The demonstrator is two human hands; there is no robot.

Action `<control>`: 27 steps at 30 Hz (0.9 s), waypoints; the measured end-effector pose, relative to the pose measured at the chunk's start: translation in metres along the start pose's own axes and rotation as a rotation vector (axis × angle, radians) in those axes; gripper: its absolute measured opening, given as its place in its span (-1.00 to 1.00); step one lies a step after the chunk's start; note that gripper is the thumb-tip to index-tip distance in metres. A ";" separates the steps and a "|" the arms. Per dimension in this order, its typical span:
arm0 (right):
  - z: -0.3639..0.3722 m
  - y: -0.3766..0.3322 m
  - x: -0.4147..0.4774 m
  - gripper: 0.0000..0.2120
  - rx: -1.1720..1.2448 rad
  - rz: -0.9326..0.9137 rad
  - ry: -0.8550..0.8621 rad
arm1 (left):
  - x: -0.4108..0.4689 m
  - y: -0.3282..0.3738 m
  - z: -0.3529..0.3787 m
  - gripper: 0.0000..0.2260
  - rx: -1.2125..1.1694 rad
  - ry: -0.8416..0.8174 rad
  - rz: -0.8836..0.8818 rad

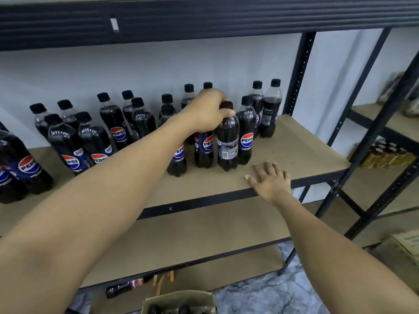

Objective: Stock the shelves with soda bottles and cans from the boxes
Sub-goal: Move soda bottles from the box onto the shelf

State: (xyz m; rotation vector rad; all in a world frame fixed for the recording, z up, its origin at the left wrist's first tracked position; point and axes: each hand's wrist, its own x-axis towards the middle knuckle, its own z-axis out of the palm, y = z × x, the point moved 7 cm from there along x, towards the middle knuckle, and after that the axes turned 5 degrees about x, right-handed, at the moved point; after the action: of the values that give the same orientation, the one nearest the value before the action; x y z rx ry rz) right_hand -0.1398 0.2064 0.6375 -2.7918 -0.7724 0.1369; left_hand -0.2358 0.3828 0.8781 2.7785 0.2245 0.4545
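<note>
Several dark Pepsi bottles with black caps stand in loose rows on the brown shelf board [301, 146]. My left hand [208, 111] reaches over them and grips the neck of one bottle [227, 141] that stands upright in the front row. My right hand [271, 180] lies flat on the shelf's front edge, fingers spread, to the right of that bottle. An open cardboard box [179, 301] with bottle caps showing sits on the floor below.
A black upright post [298, 73] bounds the shelf at the right. A lower shelf board [204, 236] lies beneath. A red-labelled bottle [127, 287] lies on its side near the floor. Another rack at the right holds yellow-labelled bottles [387, 155]; a carton [405, 245] sits lower right.
</note>
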 end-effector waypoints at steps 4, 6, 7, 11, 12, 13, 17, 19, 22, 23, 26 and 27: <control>0.000 0.000 0.000 -0.31 0.001 0.001 -0.001 | 0.021 -0.006 0.013 -0.76 0.015 -0.018 -0.031; 0.000 0.001 0.000 -0.31 0.003 -0.001 -0.001 | 0.029 -0.012 0.019 -0.76 0.016 -0.014 -0.055; 0.000 0.001 0.000 -0.32 0.005 -0.001 0.001 | 0.031 -0.014 0.021 -0.76 0.016 -0.007 -0.064; 0.000 0.000 0.000 -0.32 0.009 -0.009 0.009 | 0.038 -0.016 0.023 -0.75 0.054 0.055 -0.059; 0.000 -0.001 0.000 -0.32 0.010 -0.010 0.008 | 0.038 -0.016 0.023 -0.75 0.074 0.074 -0.054; 0.000 -0.001 0.000 -0.32 0.011 -0.009 0.006 | 0.038 -0.016 0.024 -0.76 0.094 0.087 -0.048; -0.003 -0.001 -0.001 -0.32 0.020 -0.003 -0.008 | 0.032 -0.021 0.029 -0.74 0.126 0.091 -0.028; -0.003 -0.002 -0.002 -0.31 0.021 0.004 -0.016 | 0.017 -0.022 0.034 -0.59 0.095 0.094 -0.015; -0.004 -0.003 -0.002 -0.32 0.022 0.022 -0.047 | -0.024 -0.021 0.040 -0.49 0.047 0.157 0.013; -0.005 -0.004 -0.003 -0.32 0.027 0.025 -0.055 | -0.043 -0.023 0.044 -0.51 0.038 0.171 0.018; -0.008 -0.016 -0.009 -0.34 0.038 0.000 -0.058 | -0.106 -0.041 0.061 -0.62 0.034 0.187 -0.012; -0.008 -0.024 -0.014 -0.35 0.040 -0.024 -0.061 | -0.126 -0.052 0.070 -0.64 0.044 0.177 -0.038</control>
State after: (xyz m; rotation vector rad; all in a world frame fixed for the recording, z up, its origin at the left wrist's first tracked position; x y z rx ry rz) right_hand -0.1623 0.2176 0.6514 -2.7509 -0.8086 0.2320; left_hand -0.3353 0.3865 0.7620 2.7722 0.3307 0.6946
